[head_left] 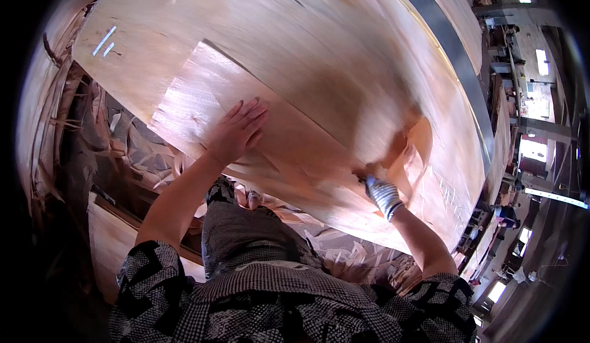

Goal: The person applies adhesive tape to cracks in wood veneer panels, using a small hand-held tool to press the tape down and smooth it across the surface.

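My left hand (241,128) is bare and lies flat, fingers stretched, on a reddish rectangular veneer sheet (196,91). Beneath that sheet spreads a larger pale wood veneer panel (295,42). My right hand (384,197) wears a white-and-grey striped glove and is closed at the sheet's right end. Something small and dark shows at its fingertips, but its kind cannot be made out. Just beyond the glove, a thin piece of veneer (418,152) curls up from the surface, partly smeared by motion.
Veneer scraps (153,152) litter the floor below the panel's near edge. A dark strip (452,36) runs along the far right side. Long veneer offcuts (43,97) are heaped at left. A wooden board (110,232) stands by my left arm. Other people work in the hall at right.
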`<state>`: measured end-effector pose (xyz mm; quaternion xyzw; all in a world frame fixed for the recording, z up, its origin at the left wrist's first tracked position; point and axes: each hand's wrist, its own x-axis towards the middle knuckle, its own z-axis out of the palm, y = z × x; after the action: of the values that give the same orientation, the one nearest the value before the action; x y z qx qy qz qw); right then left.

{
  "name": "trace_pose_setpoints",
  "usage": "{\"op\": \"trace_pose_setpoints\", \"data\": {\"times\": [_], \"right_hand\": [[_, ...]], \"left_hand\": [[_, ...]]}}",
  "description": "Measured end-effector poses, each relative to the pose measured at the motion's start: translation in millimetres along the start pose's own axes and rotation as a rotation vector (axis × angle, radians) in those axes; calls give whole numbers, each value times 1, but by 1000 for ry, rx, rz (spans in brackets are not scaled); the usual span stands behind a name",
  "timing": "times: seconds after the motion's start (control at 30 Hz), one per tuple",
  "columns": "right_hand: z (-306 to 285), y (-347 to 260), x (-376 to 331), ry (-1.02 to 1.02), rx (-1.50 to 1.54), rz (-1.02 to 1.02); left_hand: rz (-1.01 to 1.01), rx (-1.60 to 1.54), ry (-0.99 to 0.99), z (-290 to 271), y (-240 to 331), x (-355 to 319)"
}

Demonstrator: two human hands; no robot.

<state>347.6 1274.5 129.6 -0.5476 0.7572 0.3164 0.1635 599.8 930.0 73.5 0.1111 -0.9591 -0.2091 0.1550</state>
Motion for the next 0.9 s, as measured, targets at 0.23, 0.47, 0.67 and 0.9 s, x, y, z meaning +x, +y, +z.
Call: {"op": "trace_pose_setpoints", "data": {"times": [0.23,0.47,0.67,0.9], "right_hand": [[-147,-93,122,359,517,-260],[-251,-184,232,238,331,-420],[-126,-97,120,115,366,-43],[6,-80,-18,679,1072,300]], "left_hand": [[-18,-19,129,12,-1,-5],[35,-41,210,17,1,-6],[-53,-14,173,12,-1,-9],[-29,37,105,7,2,-3]]}}
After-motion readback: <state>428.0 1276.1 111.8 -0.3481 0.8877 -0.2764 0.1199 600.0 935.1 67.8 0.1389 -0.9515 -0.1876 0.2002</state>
